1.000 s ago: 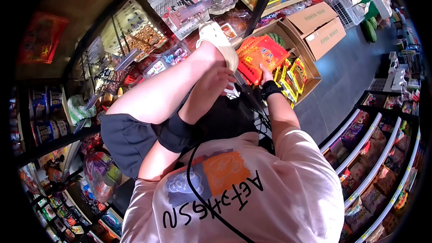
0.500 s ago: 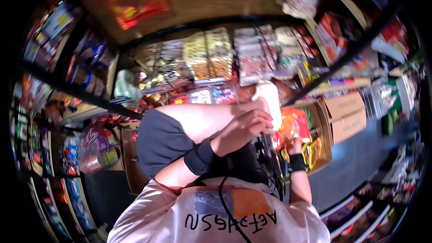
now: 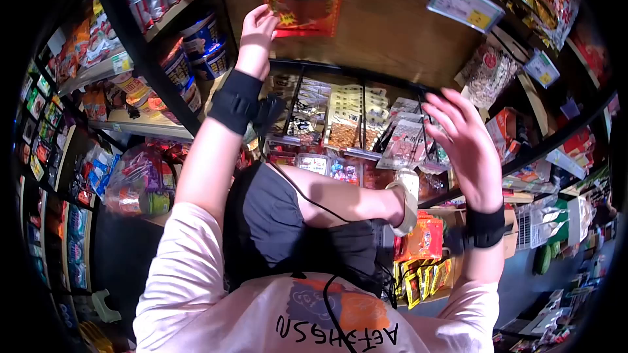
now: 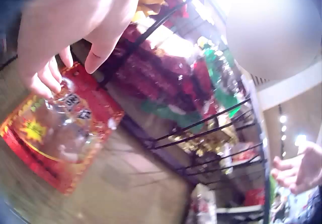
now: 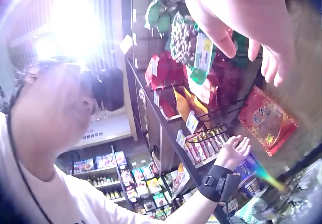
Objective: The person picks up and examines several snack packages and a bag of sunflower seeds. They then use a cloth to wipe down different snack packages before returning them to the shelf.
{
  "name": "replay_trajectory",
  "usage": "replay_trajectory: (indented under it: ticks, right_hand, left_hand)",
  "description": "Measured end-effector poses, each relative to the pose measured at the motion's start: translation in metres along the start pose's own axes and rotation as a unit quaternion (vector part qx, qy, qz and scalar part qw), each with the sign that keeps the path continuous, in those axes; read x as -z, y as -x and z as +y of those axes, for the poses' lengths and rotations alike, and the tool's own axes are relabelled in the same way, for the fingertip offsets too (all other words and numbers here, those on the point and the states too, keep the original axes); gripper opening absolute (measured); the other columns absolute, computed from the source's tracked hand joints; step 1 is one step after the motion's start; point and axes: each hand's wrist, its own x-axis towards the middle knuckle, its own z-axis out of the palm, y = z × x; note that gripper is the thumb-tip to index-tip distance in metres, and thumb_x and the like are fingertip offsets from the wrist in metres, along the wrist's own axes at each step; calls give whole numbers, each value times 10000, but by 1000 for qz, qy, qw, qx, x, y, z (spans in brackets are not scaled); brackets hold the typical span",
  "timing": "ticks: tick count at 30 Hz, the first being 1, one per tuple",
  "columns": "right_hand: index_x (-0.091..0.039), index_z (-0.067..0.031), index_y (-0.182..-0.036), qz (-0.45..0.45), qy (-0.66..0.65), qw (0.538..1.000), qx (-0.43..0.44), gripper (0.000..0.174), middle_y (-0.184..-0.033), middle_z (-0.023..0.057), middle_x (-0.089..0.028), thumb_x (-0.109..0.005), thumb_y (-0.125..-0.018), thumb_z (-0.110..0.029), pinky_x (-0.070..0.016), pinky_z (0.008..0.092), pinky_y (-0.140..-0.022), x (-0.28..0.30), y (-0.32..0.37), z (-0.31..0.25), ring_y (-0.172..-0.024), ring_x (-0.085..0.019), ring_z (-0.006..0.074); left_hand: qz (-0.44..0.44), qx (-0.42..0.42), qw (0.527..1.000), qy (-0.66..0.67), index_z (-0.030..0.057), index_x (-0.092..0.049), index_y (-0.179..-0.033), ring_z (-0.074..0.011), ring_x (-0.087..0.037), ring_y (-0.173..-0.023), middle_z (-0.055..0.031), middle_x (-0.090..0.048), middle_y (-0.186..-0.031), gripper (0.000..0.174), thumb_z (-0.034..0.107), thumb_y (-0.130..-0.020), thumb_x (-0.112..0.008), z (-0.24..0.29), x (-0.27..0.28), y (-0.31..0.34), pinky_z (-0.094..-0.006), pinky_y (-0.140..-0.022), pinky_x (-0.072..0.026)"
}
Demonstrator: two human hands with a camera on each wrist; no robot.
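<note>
A red printed package (image 3: 307, 0) hangs against the brown back panel. My left hand (image 3: 257, 36) is raised at its left edge, fingers loosely bent; in the left wrist view these fingers (image 4: 50, 78) overlap the package (image 4: 60, 128), and whether they touch it I cannot tell. My right hand (image 3: 464, 140) is raised in front of the shelf, fingers spread and holding nothing. More red packages (image 3: 420, 238) lie low at the right beside yellow packets (image 3: 418, 281). The right wrist view shows my right hand (image 5: 246, 23) above the hanging package (image 5: 266, 121).
Black rack bars (image 3: 366, 72) cross before bagged nuts (image 3: 350, 117). Price tags (image 3: 464, 3) hang along the top. A bent bare leg (image 3: 340, 199) with a white shoe (image 3: 407, 199) is by the shelf. Blue tubs (image 3: 199, 36) stand at left.
My left hand has left the shoe and risen to the hanging package. My right hand has let go of the red packages in the box and risen. The head view has turned.
</note>
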Motion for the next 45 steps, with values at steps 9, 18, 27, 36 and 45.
replay_trajectory:
  ticks: [9,18,27,36,45]
  right_hand:
    - [-465,-43,-1216,-29,15,988,-153,367,-1168,116,-519,-508,-898,-221,-428,388,-941,-20,-160,41,-1093,-510,219]
    - [-476,-51,-1192,-12,17,983,-180,319,-1155,108,-527,-489,-897,-171,-443,377,-912,-22,-157,56,-1067,-520,217]
    - [-465,-84,-1237,71,12,989,-133,417,-1227,101,-517,-494,-935,-370,-430,402,-928,-24,-140,47,-1129,-505,246]
    - [-413,-17,-1302,-120,10,993,-1,448,-1224,91,-541,-444,-959,-304,-434,358,-922,-73,-79,14,-1099,-537,177]
    - [-396,23,-1276,-127,49,989,-53,504,-1201,83,-526,-595,-882,-220,-395,292,-932,-79,10,31,-1085,-508,144]
  left_hand:
    - [-80,25,980,-180,-65,-324,-1344,-291,-395,-1256,-219,-426,-1334,891,419,-725,-745,-92,74,-123,-352,-1041,-308]
    - [-226,165,960,-30,77,-574,-1099,-68,-569,-822,8,-622,-945,351,309,-850,-660,-97,53,-98,-252,-729,-470]
    - [-194,140,955,174,-16,-464,-1235,-117,-580,-1002,-66,-588,-1134,394,204,-921,-556,3,-1,6,-273,-886,-461]
    - [-158,131,947,246,-14,-481,-1210,-124,-579,-1010,-77,-586,-1145,338,137,-916,-549,81,11,102,-282,-888,-463]
    - [-39,141,978,151,-21,-446,-1219,-156,-563,-1014,-89,-572,-1112,342,99,-907,-522,111,25,217,-294,-887,-442]
